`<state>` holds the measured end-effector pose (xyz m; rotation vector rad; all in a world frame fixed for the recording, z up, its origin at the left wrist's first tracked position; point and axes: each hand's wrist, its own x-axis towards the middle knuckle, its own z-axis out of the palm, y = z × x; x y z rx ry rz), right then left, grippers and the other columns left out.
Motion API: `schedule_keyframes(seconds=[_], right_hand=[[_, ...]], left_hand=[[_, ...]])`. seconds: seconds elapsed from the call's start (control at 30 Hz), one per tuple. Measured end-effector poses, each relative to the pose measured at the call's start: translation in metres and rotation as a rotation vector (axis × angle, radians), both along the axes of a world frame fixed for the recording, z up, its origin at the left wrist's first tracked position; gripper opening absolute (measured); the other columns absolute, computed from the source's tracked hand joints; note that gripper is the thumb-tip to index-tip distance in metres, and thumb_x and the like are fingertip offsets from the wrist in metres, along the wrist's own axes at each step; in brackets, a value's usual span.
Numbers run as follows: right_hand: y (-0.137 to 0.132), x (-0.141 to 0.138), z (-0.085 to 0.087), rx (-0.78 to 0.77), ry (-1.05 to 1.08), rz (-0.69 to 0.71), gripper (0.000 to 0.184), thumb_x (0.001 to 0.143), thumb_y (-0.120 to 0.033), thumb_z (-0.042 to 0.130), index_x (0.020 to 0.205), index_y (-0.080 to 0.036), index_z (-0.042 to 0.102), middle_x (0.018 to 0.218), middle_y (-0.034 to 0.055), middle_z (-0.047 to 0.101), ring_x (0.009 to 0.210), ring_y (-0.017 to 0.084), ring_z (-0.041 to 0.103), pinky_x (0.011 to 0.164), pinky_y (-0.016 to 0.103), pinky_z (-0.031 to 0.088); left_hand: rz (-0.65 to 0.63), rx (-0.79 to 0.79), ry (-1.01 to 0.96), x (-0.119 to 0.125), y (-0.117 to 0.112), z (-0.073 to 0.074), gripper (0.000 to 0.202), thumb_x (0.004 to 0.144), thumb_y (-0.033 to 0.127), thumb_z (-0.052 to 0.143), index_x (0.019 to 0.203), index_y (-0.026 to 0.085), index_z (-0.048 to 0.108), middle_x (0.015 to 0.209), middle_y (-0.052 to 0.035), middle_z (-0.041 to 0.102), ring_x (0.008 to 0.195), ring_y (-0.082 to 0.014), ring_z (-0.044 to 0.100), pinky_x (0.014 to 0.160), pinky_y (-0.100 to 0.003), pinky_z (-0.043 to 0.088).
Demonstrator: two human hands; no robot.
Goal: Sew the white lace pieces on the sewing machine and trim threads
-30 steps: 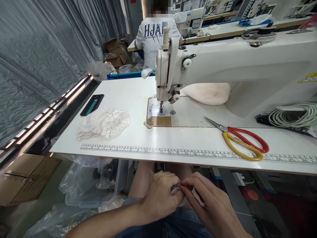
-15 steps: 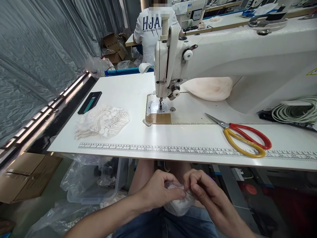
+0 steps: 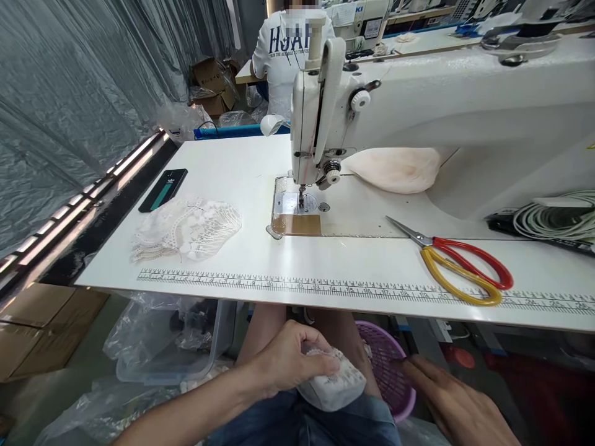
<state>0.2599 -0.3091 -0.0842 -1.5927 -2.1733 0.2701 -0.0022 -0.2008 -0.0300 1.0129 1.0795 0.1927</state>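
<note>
Over my lap, my left hand (image 3: 297, 359) is closed on a soft white fabric bundle (image 3: 334, 384) with a patterned, lace-like top, thumb above and fingers behind. My right hand (image 3: 450, 396) is away from the bundle, lower right, beside a purple plastic basket (image 3: 383, 365). Its fingers are drawn together at the basket's rim and partly shadowed; anything between them is too small to make out. A flat stack of white lace pieces (image 3: 190, 229) lies on the left of the sewing table (image 3: 242, 164).
The sewing machine (image 3: 320, 124) stands mid-table, with a pale fabric piece (image 3: 395, 168) beneath its arm. Scissors (image 3: 458, 260) with red and yellow handles lie near the front edge. A dark phone-like slab (image 3: 163, 190) lies left. Below sits a clear bin (image 3: 167, 368). A person (image 3: 283, 62) sits beyond.
My right hand has let go of the white bundle and moved right to the purple basket, which now shows. My left hand keeps the bundle, whose patterned top is more exposed.
</note>
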Motion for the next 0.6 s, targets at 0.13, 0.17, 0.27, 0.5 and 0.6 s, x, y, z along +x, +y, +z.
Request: schedule_keyframes(seconds=[0.13,0.17,0.27,0.5,0.6], right_hand=[[0.022,-0.045,0.047,-0.125,0.286,0.071,0.015,0.089,-0.021,0.049,0.102,-0.027,0.055,0.083,0.0038,0.064,0.071,0.016,0.064,0.058,0.022,0.051],[0.029,-0.057,0.057,-0.142,0.334,0.124,0.015,0.09,-0.021,0.048,0.103,-0.027,0.055,0.084,0.0039,0.062,0.071,0.015,0.062,0.058,0.022,0.05],[0.046,-0.08,0.066,-0.208,0.329,0.192,0.015,0.093,-0.02,0.042,0.093,-0.024,0.056,0.083,0.0033,0.056,0.067,0.013,0.056,0.056,0.023,0.044],[0.036,-0.046,0.025,-0.224,0.335,0.093,0.019,0.095,-0.019,0.033,0.08,-0.022,0.045,0.074,0.0013,0.05,0.062,0.013,0.051,0.056,0.024,0.041],[0.022,-0.026,0.008,-0.233,0.324,-0.006,0.015,0.094,-0.022,0.039,0.082,-0.023,0.046,0.07,0.0,0.052,0.059,0.013,0.053,0.054,0.023,0.043]], left_hand=[[-0.032,0.056,-0.007,0.01,-0.002,0.001,0.026,0.06,0.033,0.072,0.071,0.009,0.069,0.062,-0.001,0.06,0.057,-0.0105,0.047,0.054,-0.021,0.035],[-0.049,0.091,-0.012,0.012,-0.003,0.002,0.024,0.062,0.031,0.071,0.07,0.009,0.069,0.061,-0.0005,0.059,0.057,-0.0103,0.047,0.055,-0.021,0.035],[-0.086,0.192,-0.016,0.016,-0.006,0.005,0.019,0.064,0.028,0.069,0.068,0.01,0.069,0.057,0.0016,0.055,0.058,-0.0097,0.044,0.056,-0.021,0.032],[-0.012,0.022,-0.009,0.002,-0.005,-0.005,0.031,0.059,0.036,0.075,0.072,0.009,0.067,0.059,0.001,0.056,0.056,-0.0092,0.044,0.054,-0.021,0.032],[-0.01,-0.028,0.007,-0.002,-0.003,-0.011,0.037,0.057,0.039,0.076,0.075,0.009,0.067,0.061,0.0006,0.057,0.057,-0.0091,0.045,0.054,-0.02,0.032]])
